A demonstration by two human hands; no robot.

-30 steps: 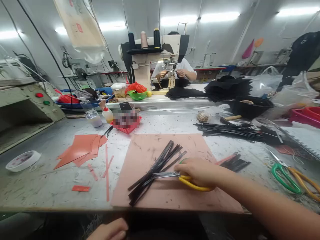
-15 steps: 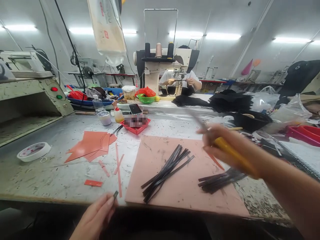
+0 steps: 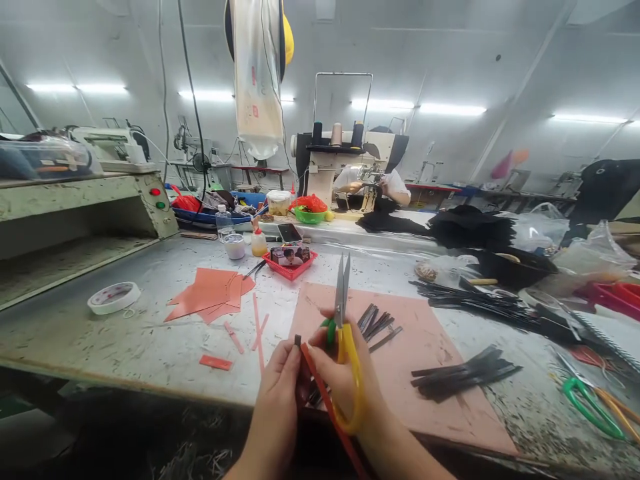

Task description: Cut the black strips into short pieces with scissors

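Note:
My left hand [image 3: 279,381] is closed on a black strip [image 3: 298,340], of which only a short end shows above the fingertips. Scissors [image 3: 343,290] with one yellow and one green handle sit in my right hand [image 3: 367,393], blades pointing up and away. The same hand pinches a long red strip [image 3: 327,400] between thumb and fingers, its upper end close beside the black one. Both hands are almost touching above the front edge of the pink board [image 3: 400,400]. Behind them lies a bundle of black strips [image 3: 375,323], partly hidden by my right hand.
More black strips [image 3: 463,373] lie on the board's right. Green-and-orange-handled scissors [image 3: 595,400] rest at the far right. On the left are orange sheets [image 3: 210,293], a tape roll [image 3: 114,298] and a red tray [image 3: 290,270] holding a phone. A co-worker [image 3: 395,187] sits behind the sewing machine.
My right hand has come in from the right with the scissors and red strip to meet my left hand. The left hand has risen slightly. The view has shifted.

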